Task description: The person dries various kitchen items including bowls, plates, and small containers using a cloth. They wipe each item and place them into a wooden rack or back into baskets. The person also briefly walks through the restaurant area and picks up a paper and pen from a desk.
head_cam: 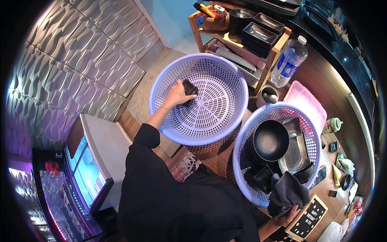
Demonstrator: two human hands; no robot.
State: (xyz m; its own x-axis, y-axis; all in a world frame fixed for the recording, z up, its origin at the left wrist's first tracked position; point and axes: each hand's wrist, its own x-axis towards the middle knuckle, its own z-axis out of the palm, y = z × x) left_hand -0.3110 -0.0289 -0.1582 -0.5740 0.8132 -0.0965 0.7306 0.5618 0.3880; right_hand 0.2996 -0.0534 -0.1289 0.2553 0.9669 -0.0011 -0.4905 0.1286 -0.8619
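My left hand [177, 96] reaches down into a round purple plastic basket [198, 140] and grips a small black square dish [190, 88] near its slatted bottom. My right hand [290, 215] holds a dark grey cloth [287, 193] over the near rim of a second purple basket [237, 148]. Inside that second basket sit a stack of black bowls [271, 140], a speckled rectangular dish [295, 154] and black square dishes [262, 178]. The cloth hides part of these dishes and most of my right fingers.
A wooden rack [196, 33] bears black bowls [240, 18] and stacked rectangular dishes [259, 34]. Beside it stand a plastic bottle [288, 62] and a can [262, 99]. A pink lid [307, 104], a squeeze bottle [332, 125] and a small letter board [307, 218] are at right. A display cooler [102, 157] is at left.
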